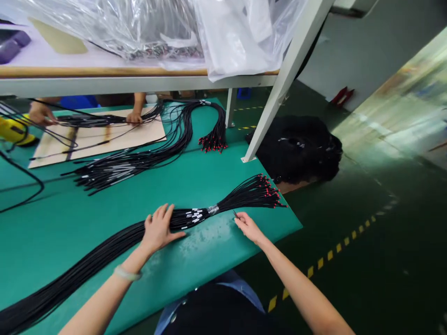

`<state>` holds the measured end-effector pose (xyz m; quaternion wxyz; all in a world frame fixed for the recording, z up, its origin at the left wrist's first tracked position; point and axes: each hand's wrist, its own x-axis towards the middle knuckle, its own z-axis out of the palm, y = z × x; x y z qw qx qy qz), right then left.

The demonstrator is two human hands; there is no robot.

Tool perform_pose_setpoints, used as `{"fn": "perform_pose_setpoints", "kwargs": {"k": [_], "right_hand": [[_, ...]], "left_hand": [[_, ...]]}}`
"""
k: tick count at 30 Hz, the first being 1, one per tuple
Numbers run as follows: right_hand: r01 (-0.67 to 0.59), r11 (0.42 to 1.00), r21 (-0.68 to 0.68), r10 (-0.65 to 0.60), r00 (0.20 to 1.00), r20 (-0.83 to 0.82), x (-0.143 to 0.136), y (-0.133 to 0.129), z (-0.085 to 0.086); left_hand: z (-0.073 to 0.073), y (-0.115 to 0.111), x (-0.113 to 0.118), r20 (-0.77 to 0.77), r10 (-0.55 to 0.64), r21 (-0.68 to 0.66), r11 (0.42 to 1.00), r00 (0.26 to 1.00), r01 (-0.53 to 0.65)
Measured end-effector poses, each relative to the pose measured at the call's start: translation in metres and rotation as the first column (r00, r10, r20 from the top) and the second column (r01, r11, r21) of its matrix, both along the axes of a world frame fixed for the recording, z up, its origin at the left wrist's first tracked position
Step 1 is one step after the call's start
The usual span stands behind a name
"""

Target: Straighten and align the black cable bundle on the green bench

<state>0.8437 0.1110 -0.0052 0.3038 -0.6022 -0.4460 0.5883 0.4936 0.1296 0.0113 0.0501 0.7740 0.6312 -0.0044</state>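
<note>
A long bundle of black cables (115, 243) runs across the green table (139, 298), bound with clear wrap, with white labels beside it and red tips fanned out at the right end. My left hand (159, 229) rests on the bundle left of the labels, thumb and fingers spread. Just below the fanned part, my right hand (246, 226) pinches a small dark pointed tool (236, 215), most of which is hidden by the fingers. The tool's tip is near the wrapped section, apart from it.
Across the table, another person's hands (134, 116) hold cables over a pale board (85, 144). A second cable bundle (118, 168) lies between. A white metal post (272, 102) stands at the right edge, below a shelf (139, 83) with plastic bags.
</note>
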Motion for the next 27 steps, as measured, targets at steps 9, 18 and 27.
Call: {"fn": "perform_pose_setpoints", "kwargs": {"k": [9,18,27], "right_hand": [[-0.372,0.908,0.193,0.287,0.886,0.364,0.001,0.046,0.004],[-0.56,0.816,0.143,0.41,0.735,0.539,0.009,0.077,-0.036],[-0.725,0.687,0.042,0.398,0.424,0.813,-0.019,0.093,0.011]], "left_hand": [[-0.013,0.007,0.085,0.04,0.043,0.005,0.999,0.998,-0.043],[-0.043,-0.009,0.074,0.16,0.124,-0.01,0.992,0.979,-0.124],[-0.036,-0.006,0.068,0.196,0.117,0.023,0.992,0.974,-0.124]]}}
